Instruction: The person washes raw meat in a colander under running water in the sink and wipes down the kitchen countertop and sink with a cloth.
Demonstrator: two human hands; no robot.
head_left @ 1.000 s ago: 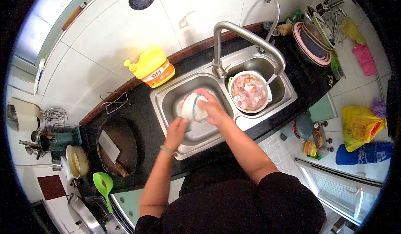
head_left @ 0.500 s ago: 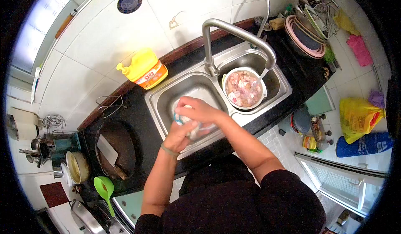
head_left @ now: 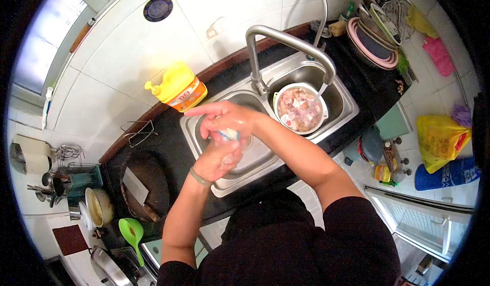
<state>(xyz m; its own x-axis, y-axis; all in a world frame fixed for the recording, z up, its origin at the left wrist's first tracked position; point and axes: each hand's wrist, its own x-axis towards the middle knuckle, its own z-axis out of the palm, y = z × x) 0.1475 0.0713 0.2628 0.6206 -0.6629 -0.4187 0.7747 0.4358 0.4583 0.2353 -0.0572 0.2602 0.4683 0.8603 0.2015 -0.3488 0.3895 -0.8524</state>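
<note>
Two-handed, gripping a small white item with blue edging, too covered to identify, over the left basin of a steel double sink. Held on the near side by the curled left hand, on the far side by the right hand with one finger extended. Near a yellow plastic pump bottle on the black tabletop, left of a white bowl of pinkish meat.

We are seeing a bright, fisheye-warped kitchen.
Pale daylight is glaring through the window at upper left, and a soft shadow is falling beside the yellow bottle. Black vignetting is closing around us, straight lines are bowing near the edges, and the hands are blurring slightly.
</note>
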